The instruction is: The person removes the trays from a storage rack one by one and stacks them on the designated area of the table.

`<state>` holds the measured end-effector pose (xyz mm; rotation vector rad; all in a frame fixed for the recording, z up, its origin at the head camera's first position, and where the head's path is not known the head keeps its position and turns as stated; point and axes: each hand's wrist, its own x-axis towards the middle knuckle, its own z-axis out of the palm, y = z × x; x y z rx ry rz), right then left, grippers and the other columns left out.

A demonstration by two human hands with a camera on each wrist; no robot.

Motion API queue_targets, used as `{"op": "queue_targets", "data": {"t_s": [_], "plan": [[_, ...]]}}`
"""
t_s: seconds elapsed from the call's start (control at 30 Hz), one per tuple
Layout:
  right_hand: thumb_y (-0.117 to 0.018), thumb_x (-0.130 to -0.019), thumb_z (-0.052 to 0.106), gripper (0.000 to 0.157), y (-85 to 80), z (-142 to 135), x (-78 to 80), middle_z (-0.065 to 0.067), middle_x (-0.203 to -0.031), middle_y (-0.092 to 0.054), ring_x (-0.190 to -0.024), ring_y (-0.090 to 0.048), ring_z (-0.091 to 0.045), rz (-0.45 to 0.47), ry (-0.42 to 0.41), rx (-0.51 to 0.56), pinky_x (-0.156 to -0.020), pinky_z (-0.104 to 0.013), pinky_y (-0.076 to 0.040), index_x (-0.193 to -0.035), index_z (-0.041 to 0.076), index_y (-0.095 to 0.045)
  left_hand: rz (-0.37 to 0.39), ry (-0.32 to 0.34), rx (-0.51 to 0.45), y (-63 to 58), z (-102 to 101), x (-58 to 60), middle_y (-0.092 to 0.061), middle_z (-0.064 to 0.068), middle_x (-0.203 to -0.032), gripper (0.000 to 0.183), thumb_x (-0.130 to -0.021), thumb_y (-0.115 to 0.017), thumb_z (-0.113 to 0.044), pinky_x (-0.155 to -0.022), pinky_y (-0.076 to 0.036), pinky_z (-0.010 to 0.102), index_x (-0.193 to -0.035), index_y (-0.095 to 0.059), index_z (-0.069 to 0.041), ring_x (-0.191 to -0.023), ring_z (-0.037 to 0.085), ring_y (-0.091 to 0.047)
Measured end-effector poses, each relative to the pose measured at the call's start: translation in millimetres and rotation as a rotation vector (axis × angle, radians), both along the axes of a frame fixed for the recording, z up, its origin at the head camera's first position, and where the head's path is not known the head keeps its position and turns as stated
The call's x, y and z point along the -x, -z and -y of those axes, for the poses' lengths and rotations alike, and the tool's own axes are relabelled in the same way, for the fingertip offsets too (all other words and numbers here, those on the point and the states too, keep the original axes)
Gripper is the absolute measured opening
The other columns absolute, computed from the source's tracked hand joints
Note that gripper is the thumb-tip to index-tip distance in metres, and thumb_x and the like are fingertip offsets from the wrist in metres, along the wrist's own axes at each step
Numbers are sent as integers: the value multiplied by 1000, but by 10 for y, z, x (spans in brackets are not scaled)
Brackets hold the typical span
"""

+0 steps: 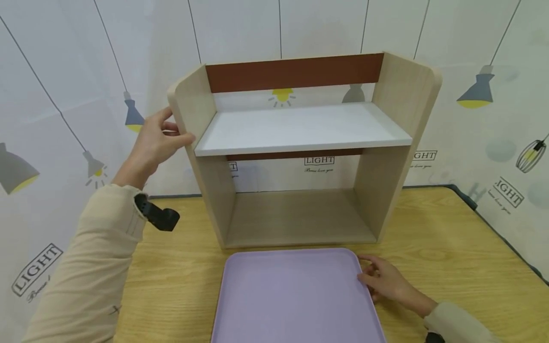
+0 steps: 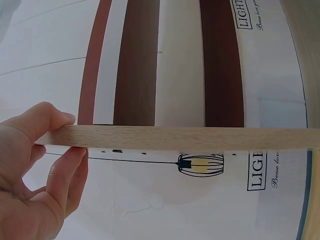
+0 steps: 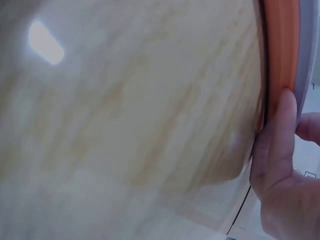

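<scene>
A small desktop shelf (image 1: 302, 146) of pale wood, with a white middle board and brown back strips, stands upright on the table. My left hand (image 1: 156, 140) pinches the front edge of its left side panel (image 2: 190, 137), thumb on one face and fingers on the other. In front of the shelf lies a lilac tray (image 1: 296, 295), its near edge cut off by the frame. At the tray's far right corner, my right hand (image 1: 388, 283) holds the rim between thumb and fingers. Below the lilac rim, the right wrist view shows an orange band (image 3: 281, 55) touched by a finger.
The wood-grain table (image 1: 433, 238) extends to both sides of the shelf and tray. Behind the shelf hangs a white backdrop (image 1: 240, 28) printed with lamps and lettering. A dark edge (image 1: 506, 233) runs along the table's right side.
</scene>
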<state>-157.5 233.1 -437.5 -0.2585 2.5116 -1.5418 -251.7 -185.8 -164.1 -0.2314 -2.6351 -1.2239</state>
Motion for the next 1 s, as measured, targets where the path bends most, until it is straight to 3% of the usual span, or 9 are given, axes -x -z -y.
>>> {"op": "queue_targets", "data": {"t_s": [0.3, 0.53, 0.7, 0.87, 1.0], "plan": [[-56, -80, -1, 44, -31, 2, 44, -10, -78, -54, -48, -51, -9, -140, -17, -132, -36, -27, -45, -120, -12, -43, 0, 2, -4, 13, -13, 21, -42, 19, -118, 65, -83, -60, -20, -85, -39, 48, -139, -28, -17, -105, 31, -43], [-54, -81, -1, 45, -85, -25, 100, -11, -78, -53, -47, -51, -15, -100, 24, -129, -36, -30, -45, -122, -12, -41, 1, 11, -7, 8, -20, 31, -41, 19, -120, 66, -83, -60, -22, -86, -38, 49, -140, -27, -19, -107, 31, -42], [-55, -85, 4, 40, -88, -83, 124, -14, -83, -56, -56, -55, -17, -93, 43, -64, -41, -30, -48, -120, -11, -43, -55, 37, -6, 69, 26, -5, -44, 18, -121, 65, -83, -61, -24, -88, -39, 48, -139, -29, -16, -108, 31, -46], [-52, -89, 9, 36, -264, -314, 135, -21, -88, -57, -62, -59, -19, -190, 85, -37, -50, -28, -50, -116, -13, -46, -181, 21, 39, 286, 152, -128, -54, 17, -115, 56, -85, -58, -28, -84, -42, 40, -135, -38, -13, -96, 20, -57], [-52, -89, 12, 31, -452, -597, 170, -17, -83, -60, -61, -59, -9, -381, 173, -201, -51, -24, -50, -110, -11, -53, -334, -1, 131, 634, 307, -213, -59, 18, -107, 41, -90, -52, -20, -79, -46, 33, -128, -47, -5, -89, 21, -60]]}}
